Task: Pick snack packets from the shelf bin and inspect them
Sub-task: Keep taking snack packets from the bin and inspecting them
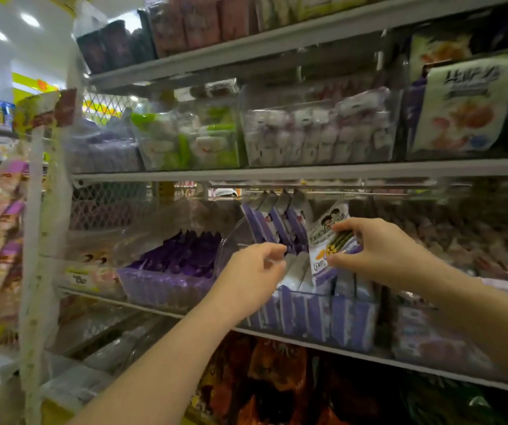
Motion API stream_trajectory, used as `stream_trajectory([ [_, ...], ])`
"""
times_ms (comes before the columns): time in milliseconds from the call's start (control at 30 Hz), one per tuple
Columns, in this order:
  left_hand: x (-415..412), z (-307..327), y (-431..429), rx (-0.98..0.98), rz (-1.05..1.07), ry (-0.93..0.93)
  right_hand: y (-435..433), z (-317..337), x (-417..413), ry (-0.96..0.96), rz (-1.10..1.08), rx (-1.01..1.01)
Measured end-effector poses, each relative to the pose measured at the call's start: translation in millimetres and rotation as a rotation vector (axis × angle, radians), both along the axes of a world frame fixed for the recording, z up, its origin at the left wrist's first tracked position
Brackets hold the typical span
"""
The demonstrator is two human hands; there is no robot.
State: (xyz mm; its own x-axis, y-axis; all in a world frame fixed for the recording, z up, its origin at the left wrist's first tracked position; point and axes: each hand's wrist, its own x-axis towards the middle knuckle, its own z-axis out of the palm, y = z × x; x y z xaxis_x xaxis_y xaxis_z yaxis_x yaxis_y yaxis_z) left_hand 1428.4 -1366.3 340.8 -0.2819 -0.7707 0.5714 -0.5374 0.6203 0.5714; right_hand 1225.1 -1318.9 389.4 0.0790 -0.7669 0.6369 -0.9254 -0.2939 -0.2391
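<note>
Above the clear bin (229, 243) | our right grip (378, 250) pinched a white-and-purple snack packet (329, 237), tilted, just over the row of packets (295, 271) standing inside the bin | left grip (252, 271) curled at the bin's rim, holding what we could not tell | we judged best: lift straight clear, steady neighbours, turn print towards us.

Reaches forward and up with both bare forearms, left from lower left, right from the right edge. Pinches a snack packet (323, 237) with right hand (381, 253), thumb below, fingertips (348, 226) curled over its top, wrist roughly straight. Holds left hand (252, 268) lower and just beside the right, back to camera, fingers curled inward, thumb close to forefinger; cannot tell whether gripping anything. Leaves a gap between the two hands.
</note>
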Motion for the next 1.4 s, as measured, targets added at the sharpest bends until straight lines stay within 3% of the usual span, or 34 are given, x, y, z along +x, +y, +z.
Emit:
stream_trajectory([
  [133, -29.4, 20.1, -22.7, -0.177, 0.027, -0.214, -15.5, 17.2, -12.3, 0.103, -0.078, 0.002],
  [267, -66.1, 38.2, -47.3, -0.46, 0.088, -0.67, -30.0, 34.0, -27.2, 0.155, -0.169, 0.078],
  [467, -114.0, 56.8, -85.7, -0.428, 0.092, -0.959, -57.8, 42.1, -41.5, 0.143, -0.187, 0.105],
  [733, -104.1, 47.7, -112.0, -0.612, 0.076, -1.081, -98.8, 48.9, -43.1, 0.127, -0.196, 0.197],
  [1000, -84.7, 36.2, -112.0, -0.79, 0.029, -0.862, -115.6, 46.6, -40.4, 0.459, -0.178, 0.383],
  [1133, -86.6, 36.2, -116.8, -0.587, -0.014, -0.953, -103.6, 51.7, -40.3, 0.595, -0.2, 0.452],
  [1267, -94.3, 42.9, -115.6, -0.575, 0.012, -0.913, -91.4, 51.9, -38.4, 0.67, -0.205, 0.582],
  [1400, -106.8, 52.0, -115.1, -0.458, 0.14, -1.107, -99.6, 52.9, -30.9, 0.761, -0.247, 0.754],
])
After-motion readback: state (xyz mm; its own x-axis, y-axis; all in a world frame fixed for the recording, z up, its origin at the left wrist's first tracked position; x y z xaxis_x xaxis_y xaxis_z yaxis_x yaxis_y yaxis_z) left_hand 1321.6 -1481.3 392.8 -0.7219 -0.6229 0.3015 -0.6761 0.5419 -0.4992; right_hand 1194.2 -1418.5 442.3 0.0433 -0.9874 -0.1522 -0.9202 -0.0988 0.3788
